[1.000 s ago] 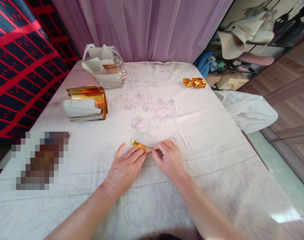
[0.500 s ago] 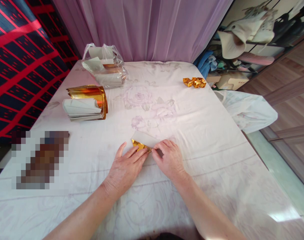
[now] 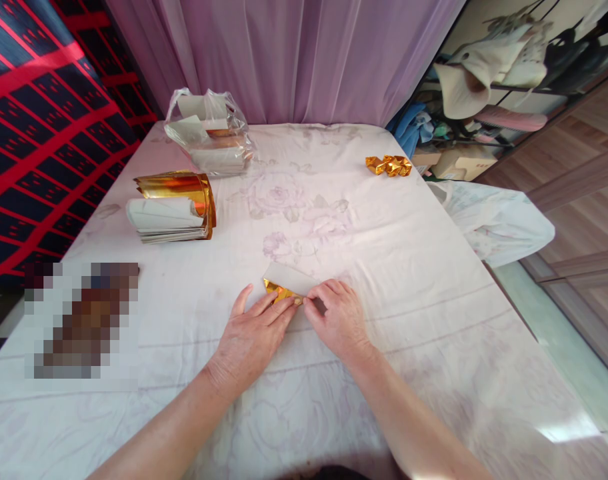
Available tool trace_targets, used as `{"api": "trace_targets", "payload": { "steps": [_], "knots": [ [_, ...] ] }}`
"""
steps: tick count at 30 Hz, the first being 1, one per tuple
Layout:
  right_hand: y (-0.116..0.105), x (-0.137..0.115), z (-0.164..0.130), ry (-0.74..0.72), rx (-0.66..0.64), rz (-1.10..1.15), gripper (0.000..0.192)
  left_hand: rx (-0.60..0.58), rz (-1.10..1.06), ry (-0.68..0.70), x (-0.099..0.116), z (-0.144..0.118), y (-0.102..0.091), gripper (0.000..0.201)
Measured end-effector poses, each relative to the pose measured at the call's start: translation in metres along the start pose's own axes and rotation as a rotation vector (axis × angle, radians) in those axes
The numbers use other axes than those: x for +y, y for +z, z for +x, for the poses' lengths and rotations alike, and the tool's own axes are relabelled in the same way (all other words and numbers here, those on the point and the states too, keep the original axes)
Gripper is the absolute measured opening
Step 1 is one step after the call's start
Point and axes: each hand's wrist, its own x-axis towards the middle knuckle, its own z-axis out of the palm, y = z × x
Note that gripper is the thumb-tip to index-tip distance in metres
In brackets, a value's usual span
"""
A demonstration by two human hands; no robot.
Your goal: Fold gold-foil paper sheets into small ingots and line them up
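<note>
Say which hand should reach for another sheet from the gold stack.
Left, most likely. The left hand lies on the same side as the gold stack, with bare cloth between them. The right hand would have to cross over the folded paper and the left hand.

A folded sheet (image 3: 287, 280) is pinned on the table (image 3: 434, 280) under both hands. A paper stack (image 3: 171, 217) is placed far left, with a bag (image 3: 211, 133) behind it.

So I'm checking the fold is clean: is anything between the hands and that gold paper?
Nothing visible. The left hand and the right hand both rest straight on the gold paper. The paper stack and folded gold pieces lie well apart.
</note>
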Motion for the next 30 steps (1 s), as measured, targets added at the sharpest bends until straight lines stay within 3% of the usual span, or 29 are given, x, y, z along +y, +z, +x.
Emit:
{"api": "trace_targets", "payload": {
  "steps": [30],
  "knots": [
    [0.0003,-0.0006,-0.0003,-0.006,0.014,-0.008,0.008,-0.001,-0.017,-0.013,0.0007,0.0019,-0.0009,0.033]
  ]
}}
